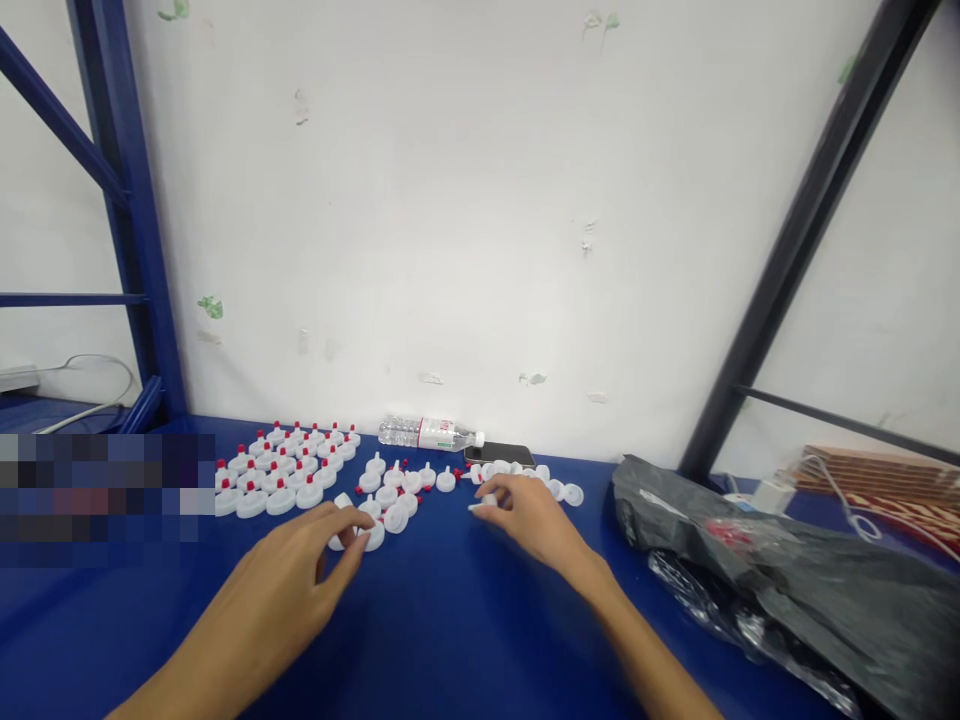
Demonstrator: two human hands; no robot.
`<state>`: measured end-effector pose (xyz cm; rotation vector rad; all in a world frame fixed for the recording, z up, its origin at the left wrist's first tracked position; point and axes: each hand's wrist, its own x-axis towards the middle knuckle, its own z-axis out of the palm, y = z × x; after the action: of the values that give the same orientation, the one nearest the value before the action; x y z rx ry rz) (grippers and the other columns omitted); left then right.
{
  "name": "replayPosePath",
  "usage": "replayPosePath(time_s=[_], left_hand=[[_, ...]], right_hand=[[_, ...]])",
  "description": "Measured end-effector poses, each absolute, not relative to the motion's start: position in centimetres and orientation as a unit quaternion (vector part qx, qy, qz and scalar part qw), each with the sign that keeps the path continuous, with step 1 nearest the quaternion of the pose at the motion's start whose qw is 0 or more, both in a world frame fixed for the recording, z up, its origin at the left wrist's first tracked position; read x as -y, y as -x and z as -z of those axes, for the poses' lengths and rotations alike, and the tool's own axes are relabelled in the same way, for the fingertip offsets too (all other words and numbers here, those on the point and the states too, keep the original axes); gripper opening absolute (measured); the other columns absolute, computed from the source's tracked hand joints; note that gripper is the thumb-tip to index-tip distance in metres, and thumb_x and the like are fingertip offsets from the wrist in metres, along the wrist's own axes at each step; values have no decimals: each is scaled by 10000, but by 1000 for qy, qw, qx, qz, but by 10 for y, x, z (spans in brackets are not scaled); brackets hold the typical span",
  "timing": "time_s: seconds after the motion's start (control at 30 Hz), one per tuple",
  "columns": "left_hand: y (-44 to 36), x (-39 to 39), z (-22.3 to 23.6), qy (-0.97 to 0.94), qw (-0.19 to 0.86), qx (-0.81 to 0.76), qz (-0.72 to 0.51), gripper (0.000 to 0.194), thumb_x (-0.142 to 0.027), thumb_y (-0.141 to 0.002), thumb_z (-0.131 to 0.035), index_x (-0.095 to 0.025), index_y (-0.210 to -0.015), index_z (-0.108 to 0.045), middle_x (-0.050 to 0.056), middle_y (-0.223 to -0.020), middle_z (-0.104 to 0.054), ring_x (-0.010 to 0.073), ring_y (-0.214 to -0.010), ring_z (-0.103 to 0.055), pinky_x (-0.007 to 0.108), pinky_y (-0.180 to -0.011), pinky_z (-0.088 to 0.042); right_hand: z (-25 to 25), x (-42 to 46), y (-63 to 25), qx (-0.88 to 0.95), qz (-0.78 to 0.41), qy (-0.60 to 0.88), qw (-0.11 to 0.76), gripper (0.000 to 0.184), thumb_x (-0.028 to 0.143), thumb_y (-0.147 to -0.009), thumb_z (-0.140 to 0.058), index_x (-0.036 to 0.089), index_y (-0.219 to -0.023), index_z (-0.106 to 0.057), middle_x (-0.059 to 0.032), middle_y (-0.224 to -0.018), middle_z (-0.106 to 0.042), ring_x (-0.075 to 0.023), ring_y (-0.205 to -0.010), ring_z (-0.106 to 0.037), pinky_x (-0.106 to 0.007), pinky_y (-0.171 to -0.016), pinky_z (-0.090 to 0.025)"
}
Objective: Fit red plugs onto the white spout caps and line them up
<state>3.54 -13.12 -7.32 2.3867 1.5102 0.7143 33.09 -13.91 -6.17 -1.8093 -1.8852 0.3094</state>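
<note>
On the blue table (450, 620) lie many small white caps, several with red tips. My left hand (300, 575) reaches forward, its thumb and fingers pinched on a white cap (373, 535) at the edge of a loose pile (394, 492). My right hand (525, 515) rests just right of that pile, its fingertips closed on another small white cap (487, 499). More loose white caps (555, 488) sit beyond my right hand. To the left stand neat rows of assembled caps with red tips (285, 470).
A clear plastic water bottle (429, 433) lies on its side by the white wall, a dark phone (499, 454) next to it. A crumpled grey-black plastic bag (750, 560) covers the right side. Blue rack posts (127, 200) stand left, a black post (795, 250) right.
</note>
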Motion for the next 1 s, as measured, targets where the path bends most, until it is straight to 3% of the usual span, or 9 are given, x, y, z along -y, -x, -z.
replayPosePath(time_s=[0.07,0.17,0.4,0.5,0.6,0.67,0.73,0.87,1.0], left_hand=[[-45,136,78,-820,152,-492,-250,392,-480,-941,-434,-295,-1226,-630,1,-1005,-695,142,-659,-609,302,-697,-468],[-57,140,88,-833,187,-459,-246,379,-430,-921,-505,-301,-1254,-630,-3,-1041,-695,121,-644,-603,273,-671,-469],[-63,137,92,-863,215,-398,-224,276,-414,-961,-489,-292,-978,-736,-5,-905,-724,134,-725,-630,239,-664,-433],[-62,137,87,-866,198,-412,-203,260,-389,-962,-487,-285,-954,-725,-13,-904,-729,144,-759,-638,244,-678,-423],[-62,139,83,-864,180,-428,-193,269,-386,-971,-463,-278,-924,-704,-14,-923,-730,161,-815,-652,254,-699,-421],[-62,140,83,-863,173,-432,-197,270,-395,-976,-454,-283,-932,-695,-14,-953,-731,171,-849,-660,259,-708,-424],[-62,139,86,-864,167,-430,-203,277,-404,-983,-440,-294,-958,-693,-12,-971,-730,180,-874,-666,268,-725,-431],[-62,136,95,-863,156,-427,-221,308,-423,-998,-406,-314,-1030,-691,-3,-1015,-720,196,-940,-673,300,-815,-448],[-62,133,100,-864,152,-423,-226,325,-403,-1012,-370,-318,-1070,-679,-3,-1070,-705,195,-996,-671,314,-855,-450]], right_hand=[[60,142,-320,697,-267,590,308,222,350,-857,-731,205,-1024,-748,-38,-851,-721,-174,-752,-663,-258,-629,-476],[64,145,-304,678,-457,487,309,319,394,-830,-748,186,-1070,-727,-38,-825,-718,-175,-753,-678,-239,-587,-505],[83,144,-286,628,-622,375,280,509,432,-709,-855,169,-1116,-697,-35,-859,-718,-154,-768,-688,-266,-699,-565],[77,143,-291,664,-557,417,274,420,413,-797,-781,186,-1136,-684,-44,-913,-721,-153,-742,-682,-240,-627,-535],[72,141,-301,730,-300,533,304,209,314,-926,-622,212,-1093,-694,-42,-946,-724,-168,-778,-674,-276,-690,-512],[74,138,-309,730,-107,601,307,225,247,-963,-538,230,-1135,-683,-48,-986,-722,-199,-879,-670,-319,-805,-491],[79,135,-315,710,-8,644,285,317,230,-981,-491,254,-1264,-632,-62,-1050,-714,-226,-958,-663,-331,-836,-472],[90,126,-323,694,9,682,231,473,261,-1000,-468,280,-1473,-473,-63,-1056,-722,-226,-923,-681,-300,-763,-457],[95,119,-324,686,15,700,195,510,305,-1015,-457,285,-1523,-405,-58,-993,-736,-235,-907,-689,-299,-751,-436]])
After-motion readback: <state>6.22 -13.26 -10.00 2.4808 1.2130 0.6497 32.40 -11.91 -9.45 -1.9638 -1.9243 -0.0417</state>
